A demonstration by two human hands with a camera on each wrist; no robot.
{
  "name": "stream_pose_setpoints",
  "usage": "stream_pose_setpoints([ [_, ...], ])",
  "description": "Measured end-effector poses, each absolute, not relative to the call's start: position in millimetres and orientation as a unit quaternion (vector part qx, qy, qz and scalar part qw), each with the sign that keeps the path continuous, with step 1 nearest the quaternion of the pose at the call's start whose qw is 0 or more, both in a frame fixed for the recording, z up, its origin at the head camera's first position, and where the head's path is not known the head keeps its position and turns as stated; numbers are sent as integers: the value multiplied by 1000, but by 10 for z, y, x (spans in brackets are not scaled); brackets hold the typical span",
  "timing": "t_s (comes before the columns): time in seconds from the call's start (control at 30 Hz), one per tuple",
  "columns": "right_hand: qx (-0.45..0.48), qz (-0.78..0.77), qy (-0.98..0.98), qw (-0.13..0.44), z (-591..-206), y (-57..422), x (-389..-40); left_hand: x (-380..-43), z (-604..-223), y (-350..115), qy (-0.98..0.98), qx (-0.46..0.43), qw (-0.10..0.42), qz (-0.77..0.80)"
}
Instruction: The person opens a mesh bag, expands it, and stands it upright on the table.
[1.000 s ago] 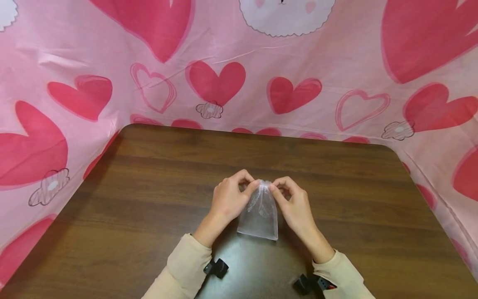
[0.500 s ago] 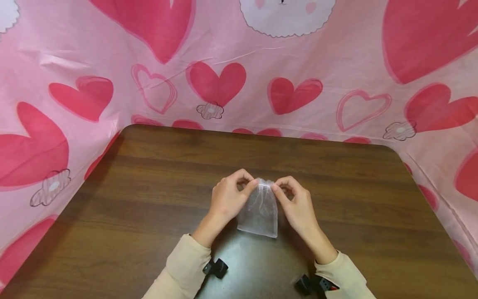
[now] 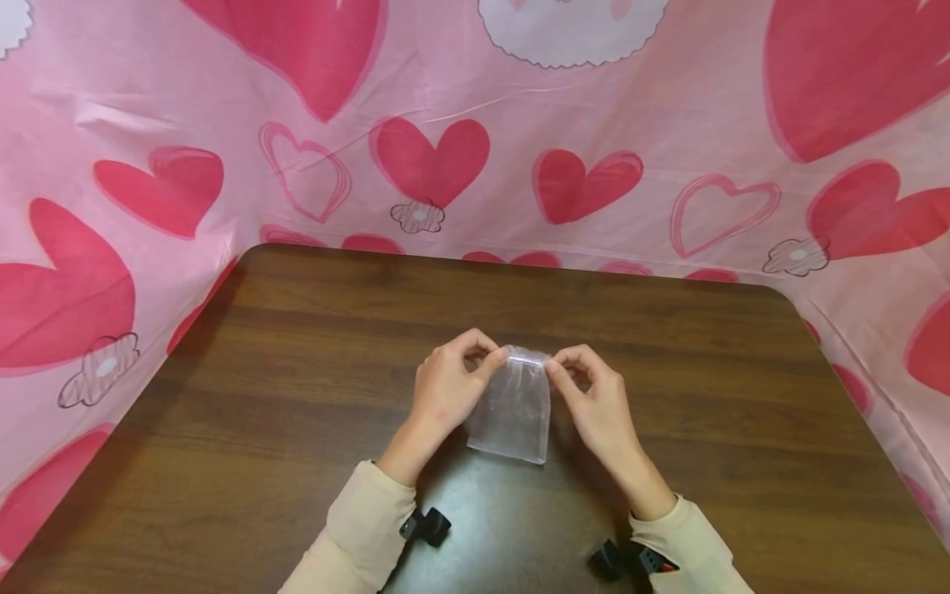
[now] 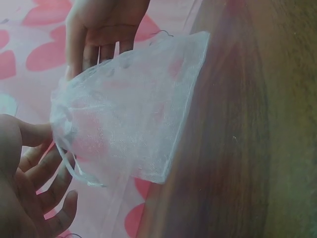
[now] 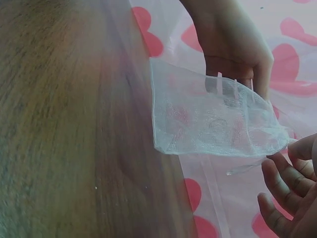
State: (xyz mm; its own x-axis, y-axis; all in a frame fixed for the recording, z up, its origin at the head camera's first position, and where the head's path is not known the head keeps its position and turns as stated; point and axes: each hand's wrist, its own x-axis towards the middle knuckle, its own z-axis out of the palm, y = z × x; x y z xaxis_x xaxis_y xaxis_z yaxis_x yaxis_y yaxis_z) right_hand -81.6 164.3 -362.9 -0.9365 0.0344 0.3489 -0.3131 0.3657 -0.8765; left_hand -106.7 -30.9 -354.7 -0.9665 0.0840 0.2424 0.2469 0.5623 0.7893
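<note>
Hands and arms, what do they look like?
The left hand and right hand wear no gloves. The left sleeve and right sleeve are cream. A boxy black gadget sits by the left one; another, with a bit of red, by the right.

Well behind the fingers of the left hand [image 3: 449, 384], past the wrist, starts the left sleeve [image 3: 352, 528], plain cream-beige and softly padded, creased a little below its rounded cuff. On the cuff's inner side sits the left wrist camera [image 3: 426, 526], a small black squarish block on a short black mount. Behind the fingers of the right hand [image 3: 597, 404], the right sleeve [image 3: 693, 553] has the same colour. The right wrist camera [image 3: 631, 561], also black, shows small pale dots and a red fleck beside the cuff.
</note>
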Motion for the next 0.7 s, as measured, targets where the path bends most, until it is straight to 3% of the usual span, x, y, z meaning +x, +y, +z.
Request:
stream_pose_setpoints([
  [0.7, 107, 526, -832, 142, -3584, 1806, -869, -1125, -3526, -412, -877, -90, 104, -461],
])
